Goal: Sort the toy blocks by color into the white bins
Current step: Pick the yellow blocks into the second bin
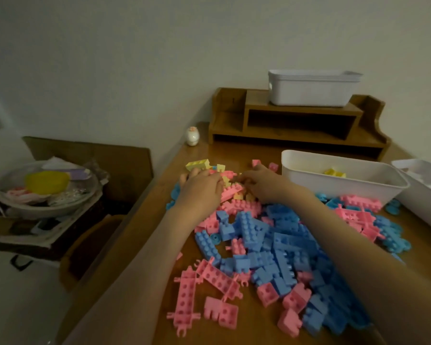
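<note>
A big pile of blue blocks [286,245] and pink blocks [218,277] covers the wooden table [144,235]. A few yellow blocks [198,164] lie at the pile's far end. My left hand [199,186] lies palm down on that far end, fingers spread over the blocks. My right hand [259,181] is beside it, fingertips bent down among small yellow and pink pieces; whether they hold one is hidden. Right of my hands stands a white bin [343,192] with yellow blocks [335,173] inside. A second white bin [423,202] sits at the far right.
A third white bin [309,89] stands on a wooden desk shelf [296,125] at the back. A small white figurine [192,136] sits near the table's back left corner. Left of the table, a cardboard box [90,155] holds a bowl [47,188] of odds and ends.
</note>
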Demonstrator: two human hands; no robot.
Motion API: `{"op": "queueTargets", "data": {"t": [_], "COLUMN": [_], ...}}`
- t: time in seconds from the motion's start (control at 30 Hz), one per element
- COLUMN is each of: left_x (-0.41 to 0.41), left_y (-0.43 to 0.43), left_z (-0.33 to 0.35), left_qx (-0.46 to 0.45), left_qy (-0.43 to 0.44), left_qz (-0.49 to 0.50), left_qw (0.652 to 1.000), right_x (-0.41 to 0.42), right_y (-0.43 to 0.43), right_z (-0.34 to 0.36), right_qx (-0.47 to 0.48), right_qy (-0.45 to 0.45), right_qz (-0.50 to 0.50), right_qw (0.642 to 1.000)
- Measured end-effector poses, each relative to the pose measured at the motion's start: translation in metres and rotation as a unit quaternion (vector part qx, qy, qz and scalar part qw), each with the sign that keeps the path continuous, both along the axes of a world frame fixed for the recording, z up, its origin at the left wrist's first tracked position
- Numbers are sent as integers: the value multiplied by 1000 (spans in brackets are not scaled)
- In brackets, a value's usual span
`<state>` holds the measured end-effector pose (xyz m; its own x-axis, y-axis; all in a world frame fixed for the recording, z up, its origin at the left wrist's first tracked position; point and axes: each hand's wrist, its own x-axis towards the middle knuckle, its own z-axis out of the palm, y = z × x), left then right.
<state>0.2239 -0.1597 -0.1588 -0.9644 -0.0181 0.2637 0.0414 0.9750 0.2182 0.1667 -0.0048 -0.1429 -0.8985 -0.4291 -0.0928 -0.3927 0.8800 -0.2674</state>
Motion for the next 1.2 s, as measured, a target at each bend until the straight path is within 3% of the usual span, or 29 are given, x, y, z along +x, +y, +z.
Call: {"op": "queueTargets", "data": {"t": [0.23, 0.5, 0.67, 0.77, 1.0, 1.13, 1.2], "left_x": [6, -2, -8, -10, -6, -5, -5], "left_y": [6, 7, 10, 11, 15, 15, 16], "left_z": [0, -3, -10, -10, -6, -4, -2], "left_qx": [2, 0, 21, 12, 24, 37, 24], "left_qy": [21, 40, -18, -28, -35, -45, -48], "left_qz": [-20, -46, -82, -90, -101, -100, -100], "left_qw": [1000, 998, 996, 995, 994, 993, 994], "right_x": [25, 30, 33, 33, 24, 22, 26], "right_y": [17, 55, 74, 87, 103, 100, 91], "right_z": [11, 22, 22, 28, 13, 10, 14], "right_qx": [-71, -239, -278, -322, -238, -173, -160], "right_qy": [67, 145, 167, 198, 172, 189, 216], "right_qz": [-5, -50, -44, -97, -232, -223, -171], "right_qw": [995, 959, 945, 921, 927, 941, 948]}}
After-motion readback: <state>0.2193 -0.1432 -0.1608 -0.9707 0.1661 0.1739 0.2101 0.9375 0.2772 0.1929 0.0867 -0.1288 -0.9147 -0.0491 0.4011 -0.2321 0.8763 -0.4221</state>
